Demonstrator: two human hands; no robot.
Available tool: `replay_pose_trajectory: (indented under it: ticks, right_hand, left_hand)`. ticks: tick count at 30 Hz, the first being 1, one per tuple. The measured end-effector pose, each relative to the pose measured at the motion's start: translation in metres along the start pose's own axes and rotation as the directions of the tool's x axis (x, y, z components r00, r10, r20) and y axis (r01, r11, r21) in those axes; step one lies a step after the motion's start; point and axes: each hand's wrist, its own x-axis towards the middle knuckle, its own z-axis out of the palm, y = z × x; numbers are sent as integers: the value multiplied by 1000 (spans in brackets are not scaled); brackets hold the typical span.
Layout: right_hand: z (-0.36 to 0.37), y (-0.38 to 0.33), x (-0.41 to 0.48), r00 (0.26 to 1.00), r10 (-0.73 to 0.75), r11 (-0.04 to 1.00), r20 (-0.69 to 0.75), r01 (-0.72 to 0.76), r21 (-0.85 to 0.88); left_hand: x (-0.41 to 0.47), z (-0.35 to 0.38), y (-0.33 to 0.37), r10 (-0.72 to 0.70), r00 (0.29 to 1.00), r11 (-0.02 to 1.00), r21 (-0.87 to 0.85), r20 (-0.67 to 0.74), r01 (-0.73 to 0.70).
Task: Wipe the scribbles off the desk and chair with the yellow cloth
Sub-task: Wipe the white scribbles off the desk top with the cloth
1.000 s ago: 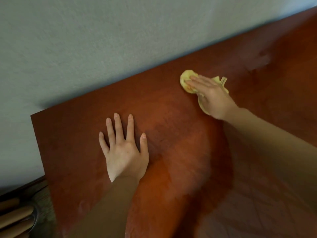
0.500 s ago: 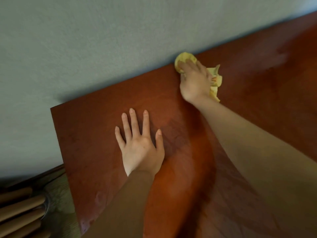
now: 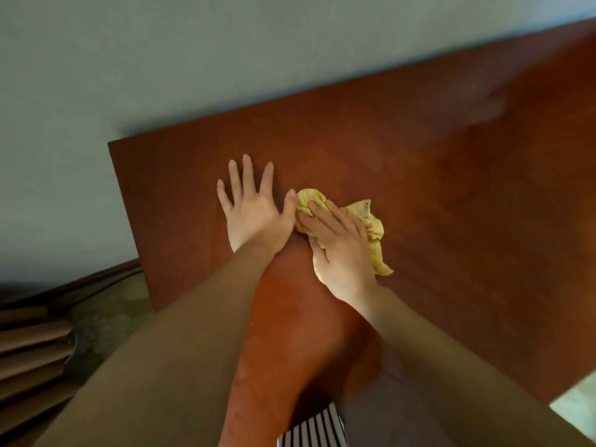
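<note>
The reddish-brown desk (image 3: 435, 195) fills most of the view and stands against a pale wall. My left hand (image 3: 254, 211) lies flat on it, palm down, fingers spread, holding nothing. Right beside its thumb, my right hand (image 3: 342, 253) presses the crumpled yellow cloth (image 3: 375, 230) onto the desk top, fingers laid over the cloth. Part of the cloth sticks out past my fingertips and to the right of my hand. No scribbles show clearly on the surface. The chair cannot be told for sure.
Brown wooden slats (image 3: 29, 353) show at the lower left, below the desk's left edge. A black-and-white striped thing (image 3: 312, 430) sits at the bottom edge. A pale patch of floor (image 3: 577, 404) shows at the lower right.
My right hand has dragged the yellow cloth from the desk's back edge by the wall toward me and leftward, to right beside my left thumb. My left hand stays flat on the desk.
</note>
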Motion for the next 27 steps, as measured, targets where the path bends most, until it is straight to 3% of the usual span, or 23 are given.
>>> replay_pose_trajectory:
  ticks: [4,11,16,21,24,27]
  right_hand:
    - [-1,-10,-55,999,-6,1000,41,5,21]
    - [-11,-11,-135,991,-69,995,115,60,75]
    - [-24,3,-197,982,-79,994,171,65,87]
    - [-49,58,-243,975,-191,980,116,183,80]
    - [-63,92,-257,985,-137,990,108,131,60]
    - [-78,128,-261,989,-43,999,145,42,10]
  left_hand:
    - [-4,-6,-4,53,998,998,-44,45,-51]
    - [-21,-32,-13,106,953,994,-6,285,-109]
    - [-88,-33,3,276,902,951,43,333,-306]
    - [-170,-23,29,325,870,940,-29,372,-339]
    - [-210,-18,46,337,846,930,-5,414,-368]
    - [-239,-14,58,328,820,888,141,470,-437]
